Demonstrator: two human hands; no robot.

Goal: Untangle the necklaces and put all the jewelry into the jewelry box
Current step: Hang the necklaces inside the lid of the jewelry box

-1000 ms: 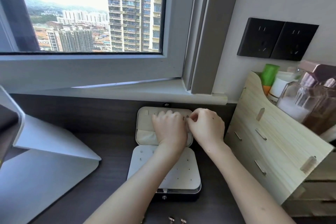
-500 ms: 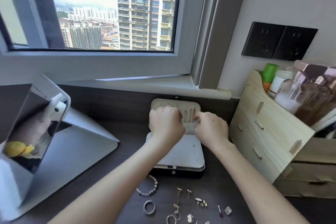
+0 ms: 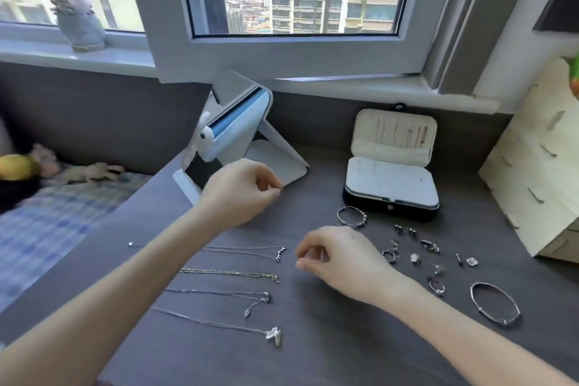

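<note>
Necklaces [image 3: 228, 273] lie in four separate rows on the desk [image 3: 329, 348], chains stretched leftward and pendants at the right ends. They look light, limp and thin, likely to slip or knot again if bunched, so each is best pinched near its clasp or pendant and lifted hanging straight. The right hand [image 3: 341, 257] hovers just right of the farthest row's pendant [image 3: 281, 252]; the left hand [image 3: 241, 194] hangs beyond the rows. Both have the thumb against curled fingertips; whether either pinches a fine chain I cannot tell. The jewelry box [image 3: 391, 210] stands open, well apart at the back right.
</note>
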